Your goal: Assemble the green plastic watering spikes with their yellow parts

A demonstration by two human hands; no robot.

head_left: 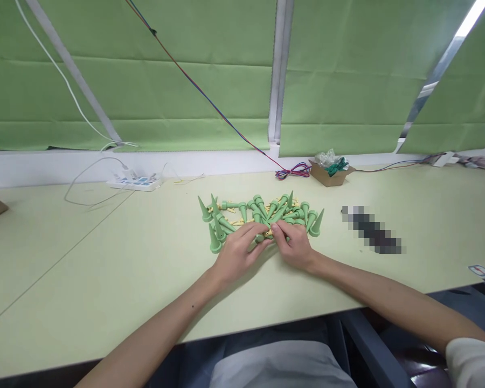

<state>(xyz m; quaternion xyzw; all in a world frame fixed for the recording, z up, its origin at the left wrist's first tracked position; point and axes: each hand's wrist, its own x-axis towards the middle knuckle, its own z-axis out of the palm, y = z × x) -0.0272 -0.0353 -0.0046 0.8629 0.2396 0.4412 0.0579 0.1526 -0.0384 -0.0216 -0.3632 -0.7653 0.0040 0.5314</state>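
Yellow fitting (268, 233) pinched between our right fingertips, we curl our left hand (237, 252) around a green spike (260, 237), lower centre.

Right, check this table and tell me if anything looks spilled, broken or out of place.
Nothing looks plainly spilled or broken. The green spikes lie jumbled, some standing point-up, just beyond the left hand and right hand. The one oddity is a pixelated patch on the right; what it hides cannot be told.
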